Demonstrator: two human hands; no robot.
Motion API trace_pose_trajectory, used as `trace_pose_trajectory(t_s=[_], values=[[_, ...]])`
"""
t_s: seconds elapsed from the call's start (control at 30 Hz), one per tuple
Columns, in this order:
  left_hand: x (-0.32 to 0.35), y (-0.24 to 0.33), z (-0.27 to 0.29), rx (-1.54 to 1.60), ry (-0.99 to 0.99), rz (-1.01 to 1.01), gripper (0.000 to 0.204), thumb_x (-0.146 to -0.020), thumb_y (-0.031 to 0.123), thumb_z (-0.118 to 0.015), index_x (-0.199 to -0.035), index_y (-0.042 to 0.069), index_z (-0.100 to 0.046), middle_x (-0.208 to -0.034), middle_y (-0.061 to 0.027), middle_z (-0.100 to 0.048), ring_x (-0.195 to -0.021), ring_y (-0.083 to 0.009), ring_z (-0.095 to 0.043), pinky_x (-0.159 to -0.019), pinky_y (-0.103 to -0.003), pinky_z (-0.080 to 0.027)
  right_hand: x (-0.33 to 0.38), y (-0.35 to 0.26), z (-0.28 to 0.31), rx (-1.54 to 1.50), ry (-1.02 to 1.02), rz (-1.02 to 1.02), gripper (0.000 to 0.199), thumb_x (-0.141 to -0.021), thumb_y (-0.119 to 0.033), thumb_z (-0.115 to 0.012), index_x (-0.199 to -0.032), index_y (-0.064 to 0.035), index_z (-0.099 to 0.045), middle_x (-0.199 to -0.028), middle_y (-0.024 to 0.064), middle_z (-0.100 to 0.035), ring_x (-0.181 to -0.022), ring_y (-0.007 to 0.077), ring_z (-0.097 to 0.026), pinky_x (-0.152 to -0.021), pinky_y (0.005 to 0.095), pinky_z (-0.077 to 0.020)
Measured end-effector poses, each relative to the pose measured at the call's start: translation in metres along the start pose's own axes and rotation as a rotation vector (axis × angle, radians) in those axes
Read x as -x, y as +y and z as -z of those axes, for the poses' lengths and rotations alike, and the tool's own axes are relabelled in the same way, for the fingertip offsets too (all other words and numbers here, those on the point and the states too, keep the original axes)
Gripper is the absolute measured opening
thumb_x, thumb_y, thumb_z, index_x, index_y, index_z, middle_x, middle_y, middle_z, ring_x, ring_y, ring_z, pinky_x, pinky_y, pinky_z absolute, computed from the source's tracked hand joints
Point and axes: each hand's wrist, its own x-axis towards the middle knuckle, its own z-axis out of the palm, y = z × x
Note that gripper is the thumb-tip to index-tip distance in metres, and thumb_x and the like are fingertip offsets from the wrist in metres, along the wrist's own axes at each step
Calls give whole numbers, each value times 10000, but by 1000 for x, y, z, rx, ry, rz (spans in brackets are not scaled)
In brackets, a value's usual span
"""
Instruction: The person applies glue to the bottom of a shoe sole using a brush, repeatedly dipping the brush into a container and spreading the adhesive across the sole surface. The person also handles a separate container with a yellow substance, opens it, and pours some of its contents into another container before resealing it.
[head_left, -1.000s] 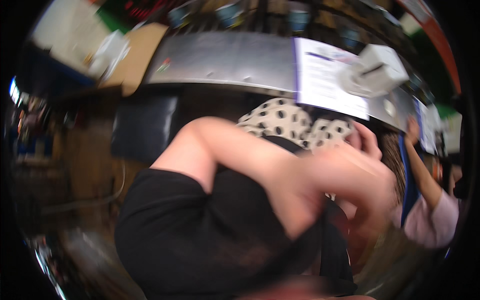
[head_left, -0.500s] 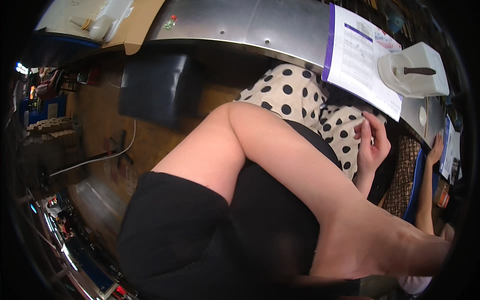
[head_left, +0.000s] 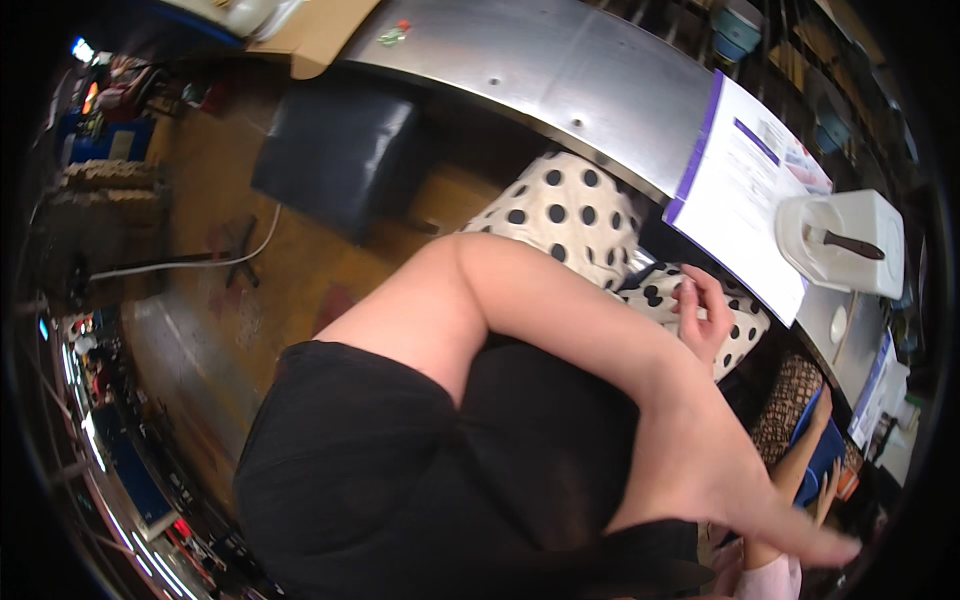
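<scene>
My bare left forearm (head_left: 560,305) crosses in front of my black shirt toward my right arm. Where the two arms overlap, skin blends with skin, and the fingers of my left hand cannot be made out. My right hand (head_left: 704,315) hovers over cream cloth with black dots (head_left: 570,205) that covers my lap. Its fingers are loosely bent and a little apart, with nothing seen in them. Just beyond lies a printed sheet (head_left: 735,180) with a purple edge. A cut-open white plastic container (head_left: 862,220) stands on it, holding a brush with a brown handle (head_left: 852,243).
The steel bench (head_left: 540,70) runs along the far side, with a small red-and-green item (head_left: 394,35) on it. A cardboard flap (head_left: 318,35) juts out at the bench's left. Below stands a black stool (head_left: 335,150). At right sits another person, with a blue cloth (head_left: 822,465).
The view has swung, so the bench and sheet sit lower and further right. My right hand appears lower and further left. The other person's hand has come away from the bench edge.
</scene>
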Motion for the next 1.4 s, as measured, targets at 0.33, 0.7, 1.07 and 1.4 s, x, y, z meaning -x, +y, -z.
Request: trace_pose_trajectory(t_s=[0.33, 0.7, 1.07, 1.4], values=[[126, 83, 169, -2122, 126, 1223, 804, -910, 535, -671, -1519, 65, -441, -1629, -183, -315, -1535, -386, -208, -1215, -593, -184, 3, 65, 1, 103, -5, -204, 106, -940, -86, -681, -1025, -42, -724, -697, 89, -687, -584, 145, -640, -559, 279, -494], [154, 86, 318, -2444, 224, 1341, 817, -1002, 664, -373, -1637, 181, -194, -1708, -102, -119, -1579, -314, -39, -1230, -626, -15, -25, 118, -14, -306, -32, -519, 163, -957, -65, -646, -1057, 57, -687, -779, 103, -700, -637, 141, -642, -562, 287, -510], [149, 84, 344, -2435, 587, 1127, 741, -983, 464, -558, -1595, 128, -308, -1656, -232, -210, -1551, -406, -123, -1226, -608, -115, -21, 135, 0, -305, -21, -678, 170, -964, -38, -589, -1085, 63, -653, -872, 119, -711, -688, 176, -660, -629, 308, -548], [147, 88, 347, -2373, 592, 1295, 726, -1023, 518, -449, -1597, 103, -289, -1646, -237, -241, -1559, -369, -135, -1242, -569, -104, -46, 180, -17, 388, -312, -313, 287, -945, -231, -683, -1133, -14, -679, -1056, 134, -716, -918, 216, -673, -837, 344, -542]])
